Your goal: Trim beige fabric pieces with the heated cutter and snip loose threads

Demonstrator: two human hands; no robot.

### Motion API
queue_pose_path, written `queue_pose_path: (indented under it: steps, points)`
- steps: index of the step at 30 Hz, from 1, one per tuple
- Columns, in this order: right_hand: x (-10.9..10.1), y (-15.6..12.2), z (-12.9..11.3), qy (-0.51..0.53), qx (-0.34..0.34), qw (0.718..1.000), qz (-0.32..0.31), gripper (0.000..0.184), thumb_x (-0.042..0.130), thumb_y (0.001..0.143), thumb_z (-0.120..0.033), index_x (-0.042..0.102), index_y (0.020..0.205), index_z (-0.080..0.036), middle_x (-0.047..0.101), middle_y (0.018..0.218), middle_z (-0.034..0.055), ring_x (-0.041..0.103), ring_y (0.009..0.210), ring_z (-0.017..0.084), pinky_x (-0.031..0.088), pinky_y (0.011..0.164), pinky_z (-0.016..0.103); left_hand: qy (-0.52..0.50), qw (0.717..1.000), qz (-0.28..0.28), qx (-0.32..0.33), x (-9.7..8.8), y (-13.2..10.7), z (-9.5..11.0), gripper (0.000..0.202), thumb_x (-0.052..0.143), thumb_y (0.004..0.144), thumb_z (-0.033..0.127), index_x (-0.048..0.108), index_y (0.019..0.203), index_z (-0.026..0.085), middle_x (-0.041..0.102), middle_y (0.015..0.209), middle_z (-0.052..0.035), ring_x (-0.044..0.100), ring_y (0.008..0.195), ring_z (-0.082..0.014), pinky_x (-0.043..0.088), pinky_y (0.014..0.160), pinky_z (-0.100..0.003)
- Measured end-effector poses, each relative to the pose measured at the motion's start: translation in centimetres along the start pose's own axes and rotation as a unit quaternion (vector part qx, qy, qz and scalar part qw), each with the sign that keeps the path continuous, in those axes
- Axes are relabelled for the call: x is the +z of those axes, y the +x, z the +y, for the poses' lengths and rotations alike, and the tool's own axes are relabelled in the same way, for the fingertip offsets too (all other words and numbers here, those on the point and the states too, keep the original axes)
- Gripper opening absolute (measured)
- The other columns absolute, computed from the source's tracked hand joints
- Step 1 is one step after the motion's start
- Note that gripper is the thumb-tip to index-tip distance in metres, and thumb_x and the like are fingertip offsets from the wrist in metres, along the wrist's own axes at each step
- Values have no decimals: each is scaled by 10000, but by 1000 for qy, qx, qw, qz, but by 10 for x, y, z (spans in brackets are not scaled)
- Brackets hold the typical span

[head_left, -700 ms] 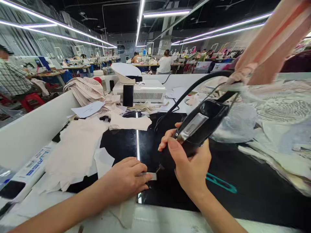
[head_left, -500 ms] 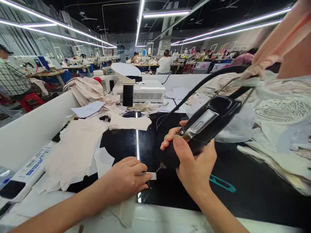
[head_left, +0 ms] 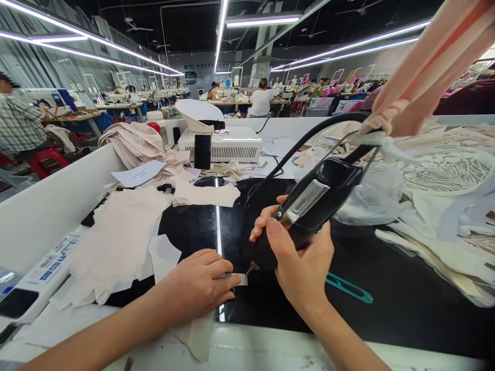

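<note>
My right hand (head_left: 299, 257) is wrapped round a black corded hand tool (head_left: 309, 198) with a metal lever on its side. The tool leans down to the left, and a thin metal tip (head_left: 252, 267) shows at its lower end. Just below that tip lies the free end of a small pale strip (head_left: 243, 279); whether they touch, I cannot tell. My left hand (head_left: 203, 278) presses the strip onto the black work surface (head_left: 371, 257), its fingers closed over most of it. A teal slotted tool (head_left: 350, 288) lies to the right of my right wrist.
A twisted pink cloth (head_left: 390, 111) is tied to the tool's upper end. Pale cut pieces (head_left: 119, 237) pile up on the left; more fabric (head_left: 444, 216) and a clear plastic bag (head_left: 367, 201) lie right. Behind stands a white vented box (head_left: 232, 147). People work farther back.
My right hand and the tool have shifted a little left, bringing the tip nearer the strip's end. The pink cloth has swung left. My left hand stays on the strip.
</note>
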State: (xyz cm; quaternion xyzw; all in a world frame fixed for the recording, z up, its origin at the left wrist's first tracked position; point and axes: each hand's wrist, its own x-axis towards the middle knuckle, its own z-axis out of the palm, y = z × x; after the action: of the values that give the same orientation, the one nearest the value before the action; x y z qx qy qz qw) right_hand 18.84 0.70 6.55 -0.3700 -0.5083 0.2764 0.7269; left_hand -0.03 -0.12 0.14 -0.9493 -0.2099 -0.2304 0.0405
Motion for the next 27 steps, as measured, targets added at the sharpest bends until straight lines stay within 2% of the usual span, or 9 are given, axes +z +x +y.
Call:
queue_pose_path:
  steps: [10, 15, 18, 22, 27]
  points:
    - [-5, -10, -4, 45, 21, 999, 0, 388, 864, 831, -420, 617, 1098, -288, 707, 765, -63, 653, 551, 138, 582, 511, 275, -2, 1000, -6, -2, 0, -1, 0, 204, 598, 1088, 277, 675, 1244, 171, 715, 1074, -45, 676, 944, -208, 598, 926, -369]
    - [-4, -11, -5, 31, 12, 999, -11, 333, 843, 855, -384, 608, 1069, -286, 711, 768, -59, 647, 539, 136, 573, 490, 271, -9, 1000, -11, -7, -2, -1, 0, 216, 645, 1064, 267, 677, 1257, 176, 716, 1081, -47, 682, 967, -215, 603, 928, -381]
    - [-5, -12, -5, 25, 15, 999, -13, 316, 837, 855, -362, 606, 1056, -285, 712, 765, -62, 645, 538, 135, 571, 490, 268, -22, 999, -24, -14, -7, -1, 0, 209, 617, 1079, 262, 679, 1262, 181, 724, 1109, -51, 686, 994, -210, 601, 939, -378]
    - [-10, -15, -8, 21, 16, 1000, -16, 336, 838, 862, -362, 612, 1102, -292, 714, 774, -58, 649, 558, 145, 586, 517, 291, -31, 999, -6, -9, -13, -5, 2, 197, 567, 1104, 264, 685, 1222, 159, 736, 1154, -72, 694, 1031, -207, 590, 981, -371]
    - [-14, -18, -12, 19, 16, 1000, -5, 388, 865, 834, -424, 617, 1101, -288, 705, 767, -47, 645, 556, 163, 575, 503, 311, -18, 1000, 5, -4, -16, -13, 8, 206, 494, 1132, 216, 692, 1166, 170, 748, 1089, -60, 712, 998, -176, 577, 1019, -341]
